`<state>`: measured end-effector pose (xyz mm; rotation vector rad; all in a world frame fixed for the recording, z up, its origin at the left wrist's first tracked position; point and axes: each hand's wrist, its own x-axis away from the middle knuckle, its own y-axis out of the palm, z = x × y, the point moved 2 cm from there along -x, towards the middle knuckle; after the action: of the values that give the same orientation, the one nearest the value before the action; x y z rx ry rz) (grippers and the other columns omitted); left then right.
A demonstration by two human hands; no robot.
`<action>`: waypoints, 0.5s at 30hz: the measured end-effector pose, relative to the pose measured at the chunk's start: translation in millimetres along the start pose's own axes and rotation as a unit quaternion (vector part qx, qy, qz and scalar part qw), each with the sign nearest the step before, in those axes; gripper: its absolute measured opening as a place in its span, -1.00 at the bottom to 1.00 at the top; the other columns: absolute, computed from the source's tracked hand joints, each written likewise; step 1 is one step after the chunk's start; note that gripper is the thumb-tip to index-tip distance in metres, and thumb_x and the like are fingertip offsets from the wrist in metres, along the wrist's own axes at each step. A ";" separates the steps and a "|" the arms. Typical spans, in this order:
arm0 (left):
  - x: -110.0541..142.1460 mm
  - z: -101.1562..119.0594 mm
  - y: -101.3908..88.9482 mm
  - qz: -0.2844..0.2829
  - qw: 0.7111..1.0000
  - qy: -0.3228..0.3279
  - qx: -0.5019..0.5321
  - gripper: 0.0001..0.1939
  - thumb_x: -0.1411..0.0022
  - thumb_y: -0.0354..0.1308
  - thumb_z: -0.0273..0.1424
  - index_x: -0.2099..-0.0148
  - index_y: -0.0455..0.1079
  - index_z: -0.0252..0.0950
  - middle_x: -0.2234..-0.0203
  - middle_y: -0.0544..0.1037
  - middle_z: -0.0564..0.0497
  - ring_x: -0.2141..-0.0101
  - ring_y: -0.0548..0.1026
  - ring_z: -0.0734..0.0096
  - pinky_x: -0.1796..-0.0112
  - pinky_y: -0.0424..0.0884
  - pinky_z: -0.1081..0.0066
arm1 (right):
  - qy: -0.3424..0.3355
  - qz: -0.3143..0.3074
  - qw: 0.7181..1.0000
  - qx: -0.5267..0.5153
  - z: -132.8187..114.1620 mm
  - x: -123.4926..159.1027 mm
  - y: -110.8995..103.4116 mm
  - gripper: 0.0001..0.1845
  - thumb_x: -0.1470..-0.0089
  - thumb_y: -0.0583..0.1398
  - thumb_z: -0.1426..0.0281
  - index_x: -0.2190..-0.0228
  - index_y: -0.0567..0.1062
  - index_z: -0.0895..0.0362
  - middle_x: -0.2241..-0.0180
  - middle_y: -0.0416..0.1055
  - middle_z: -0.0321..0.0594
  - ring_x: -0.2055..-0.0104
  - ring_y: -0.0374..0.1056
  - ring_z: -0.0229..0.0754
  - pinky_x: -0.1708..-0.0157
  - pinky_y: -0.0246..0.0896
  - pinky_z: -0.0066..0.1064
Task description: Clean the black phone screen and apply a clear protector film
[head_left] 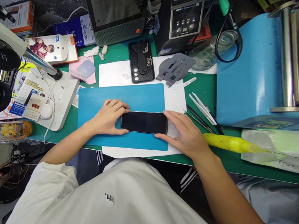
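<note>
A smartphone (pixel 144 122) with a dark screen lies lengthwise over a blue mat (pixel 100 100), screen up. My left hand (pixel 110 117) grips its left end, thumb at the near corner and fingers at the far corner. At the other end, my right hand (pixel 183 131) holds the phone the same way, its fingers bent around the right corners. Beyond the mat lies a black phone case (pixel 142 61) with a strap on its back. A grey slotted plate (pixel 175 68) rests beside that case on white paper (pixel 177 97).
Tweezers (pixel 203 109) and a yellow bottle (pixel 225 143) with a thin tip lie to the right. A microscope stand (pixel 63 108) occupies the left. At the back stand a monitor (pixel 116 8) and a black power unit (pixel 179 24). A blue sheet (pixel 249 72) spreads far right.
</note>
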<state>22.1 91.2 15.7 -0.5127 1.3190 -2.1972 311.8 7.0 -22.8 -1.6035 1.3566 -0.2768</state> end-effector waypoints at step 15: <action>0.6 0.1 0.8 0.015 1.000 0.003 0.003 -0.40 -0.17 0.39 -0.02 -0.11 0.41 -0.27 -0.13 0.54 -0.20 -0.13 0.43 -0.07 -0.10 0.21 0.03 | -0.006 -0.002 1.000 0.006 0.2 -0.4 1.7 -0.04 -0.19 0.36 0.14 -0.47 0.10 -0.01 -0.14 0.50 0.05 -0.15 0.49 0.15 -0.15 0.48 0.00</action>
<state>21.8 90.5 15.1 -0.4809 1.3156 -2.1788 310.7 7.6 -24.0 -1.5963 1.3408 -0.2761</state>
